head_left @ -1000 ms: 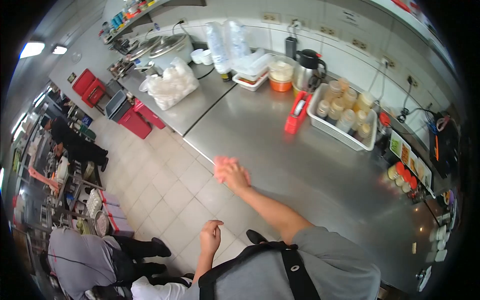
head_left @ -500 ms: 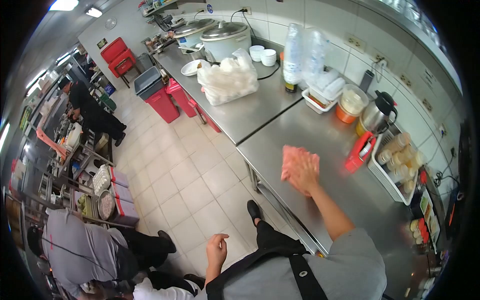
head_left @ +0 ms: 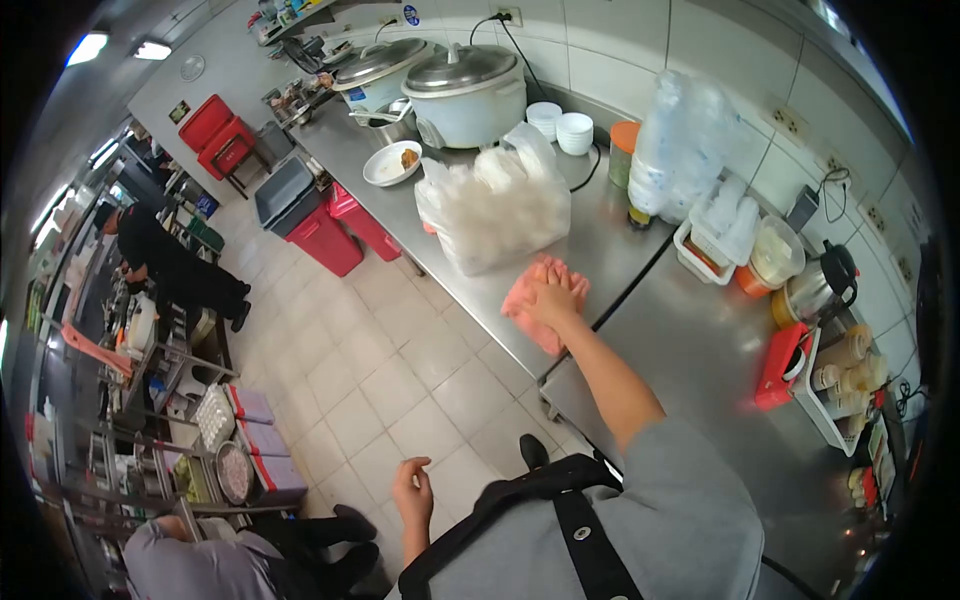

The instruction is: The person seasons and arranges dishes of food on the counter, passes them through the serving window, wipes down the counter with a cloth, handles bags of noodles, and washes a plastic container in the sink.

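Observation:
A pink cloth (head_left: 531, 318) lies pressed on the steel counter (head_left: 482, 305), near its front edge and just left of the seam between two counter sections. My right hand (head_left: 552, 298) is on top of it, fingers gripping the bunched fabric. Right behind the cloth stands a full white plastic bag (head_left: 495, 205). My left hand (head_left: 412, 488) hangs over the floor in front of my body, its fingers loosely bent and holding nothing.
Along the wall are rice cookers (head_left: 465, 100), white bowls (head_left: 574, 133), bagged cups (head_left: 680, 150), a thermos jug (head_left: 822, 285) and a bottle basket (head_left: 825, 405). A plate (head_left: 391, 164) sits near the edge. Red bins (head_left: 328, 240) stand beyond. Co-workers (head_left: 175, 255) (head_left: 215, 560) are at left.
My right hand has carried the pink cloth left across the seam, up close to the plastic bag. My view has shifted forward along the counter. The left hand still hangs free.

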Tool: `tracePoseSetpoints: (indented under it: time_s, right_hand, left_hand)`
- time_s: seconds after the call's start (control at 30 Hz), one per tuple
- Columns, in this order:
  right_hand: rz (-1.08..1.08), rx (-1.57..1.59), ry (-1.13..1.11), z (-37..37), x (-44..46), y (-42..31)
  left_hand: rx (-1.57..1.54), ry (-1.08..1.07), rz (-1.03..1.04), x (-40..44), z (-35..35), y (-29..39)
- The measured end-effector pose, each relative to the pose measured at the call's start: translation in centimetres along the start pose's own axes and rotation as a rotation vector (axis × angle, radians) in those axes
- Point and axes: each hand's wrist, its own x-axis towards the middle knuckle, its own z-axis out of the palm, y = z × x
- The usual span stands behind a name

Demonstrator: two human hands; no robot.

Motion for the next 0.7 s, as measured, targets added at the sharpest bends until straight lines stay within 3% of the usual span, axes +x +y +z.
tracePoseSetpoints:
  time_s: [0.07, 0.13, 0.2, 0.27, 0.4, 0.47, 0.57, 0.67, 0.7]
  right_hand:
    - [0.247, 0.179, -0.317, -7.6, 5.7, -2.5]
    - [0.220, 0.348, 0.013, -9.0, 12.1, -2.1]
    - [-0.028, 0.333, 0.410, -11.2, 18.4, -2.5]
    - [-0.056, 0.215, 0.537, -12.5, 23.0, -4.3]
    - [0.223, -0.012, 0.165, -11.0, 27.8, -6.9]
    - [0.231, -0.138, 0.067, -11.2, 28.5, -6.7]
    - [0.232, 0.185, 0.042, -12.7, 28.8, -5.2]
    - [0.144, 0.441, 0.192, -15.5, 25.7, -3.8]
    - [0.157, 0.457, 0.154, -17.3, 23.9, -4.1]
  left_hand:
    - [-0.055, 0.052, -0.006, 4.5, -0.4, -0.4]
    - [-0.202, 0.070, -0.011, 10.3, -0.2, 0.2]
    - [-0.243, 0.055, 0.111, 18.0, 0.2, 2.6]
    - [-0.353, 0.007, 0.235, 26.3, 1.7, 5.6]
    - [-0.626, -0.178, 0.375, 40.8, 6.3, 11.5]
    - [-0.557, -0.212, 0.282, 46.1, 9.6, 12.9]
    - [-0.232, -0.281, 0.170, 50.1, 11.8, 15.6]
    - [-0.245, -0.282, 0.384, 53.1, 15.3, 14.1]
    - [-0.414, -0.329, 0.385, 53.1, 15.4, 14.3]
